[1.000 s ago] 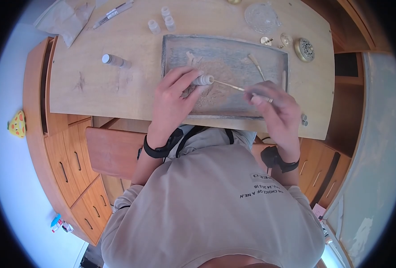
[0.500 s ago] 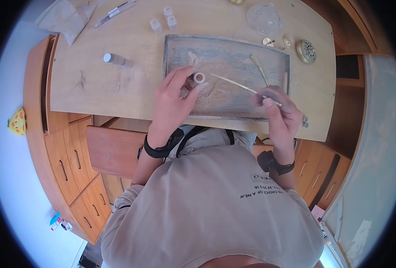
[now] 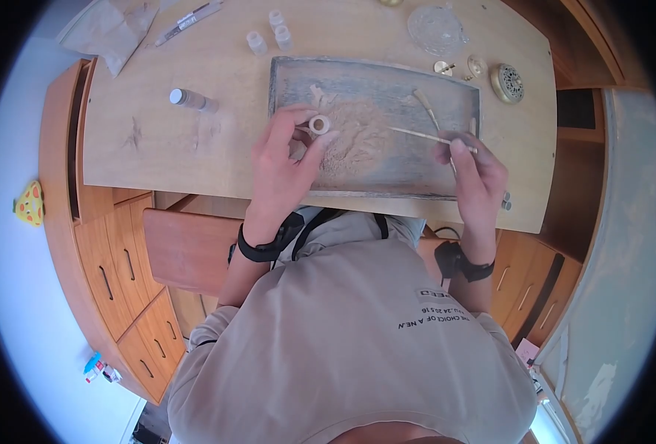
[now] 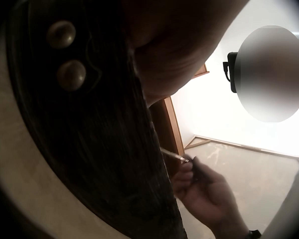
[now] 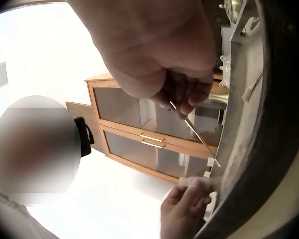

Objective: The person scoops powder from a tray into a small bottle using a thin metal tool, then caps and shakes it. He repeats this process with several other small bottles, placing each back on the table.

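In the head view, my left hand [image 3: 280,163] holds a small pale bottle [image 3: 319,124] between thumb and fingers, over the left part of a shallow tray [image 3: 417,166]. Its uncapped mouth faces up toward the camera. Brown powder [image 3: 357,133] lies heaped in the tray beside the bottle. My right hand [image 3: 477,174] pinches a thin brass-coloured stick [image 3: 420,135] over the tray's right side, its tip pointing left, apart from the bottle. The right wrist view shows the stick [image 5: 202,139] slanting down from the fingertips, with the left hand [image 5: 182,211] beyond it.
A second brass-coloured tool [image 3: 426,105] with a flared end lies in the tray. Behind stand several small bottles [image 3: 282,37] and a clear glass dish [image 3: 435,29]. A round pierced brass lid [image 3: 507,83] sits right, a capped bottle [image 3: 187,98] left, a marker [image 3: 187,24] farther back.
My right hand has drawn the stick away from the bottle's mouth, to the right. My left hand has tipped the bottle's mouth upward and shifted slightly left.
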